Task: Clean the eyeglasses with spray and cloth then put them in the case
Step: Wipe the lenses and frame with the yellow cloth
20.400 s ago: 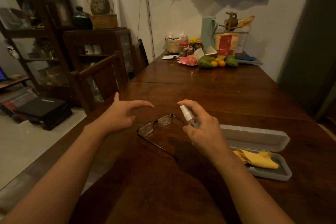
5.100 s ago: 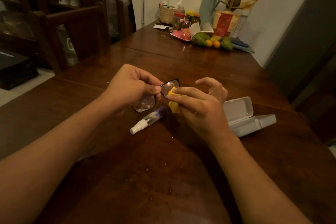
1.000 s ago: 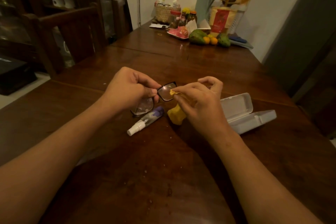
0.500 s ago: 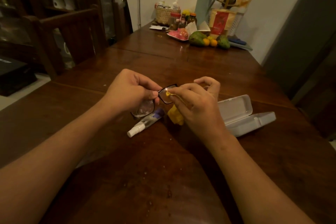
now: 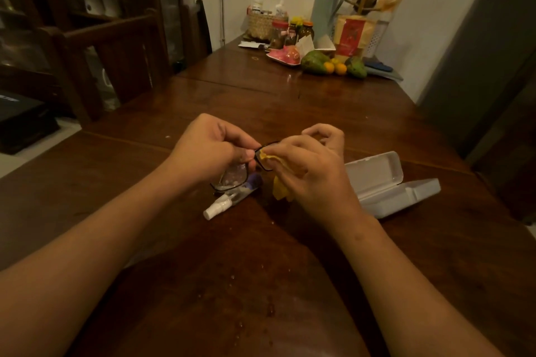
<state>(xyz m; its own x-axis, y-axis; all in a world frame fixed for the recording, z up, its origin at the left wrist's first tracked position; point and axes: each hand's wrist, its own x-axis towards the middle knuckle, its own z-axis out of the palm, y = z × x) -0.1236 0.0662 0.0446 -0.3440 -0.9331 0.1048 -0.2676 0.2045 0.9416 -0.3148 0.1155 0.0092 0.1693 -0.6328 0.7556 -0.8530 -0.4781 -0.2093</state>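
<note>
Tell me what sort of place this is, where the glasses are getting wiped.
Probably a home dining room: a long wooden table, a wooden chair drawn up at its side, and fruit and jars gathered at the far end by the wall.

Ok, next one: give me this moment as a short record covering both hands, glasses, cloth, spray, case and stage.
left hand: pinches the eyeglasses near the bridge
right hand: presses the yellow cloth onto one lens
eyeglasses: held above the table; the uncovered lens looks spotted with droplets
spray bottle: lying on its side under the glasses
case: open, right of the hands
stage: wiping; glasses not yet in the case
</note>
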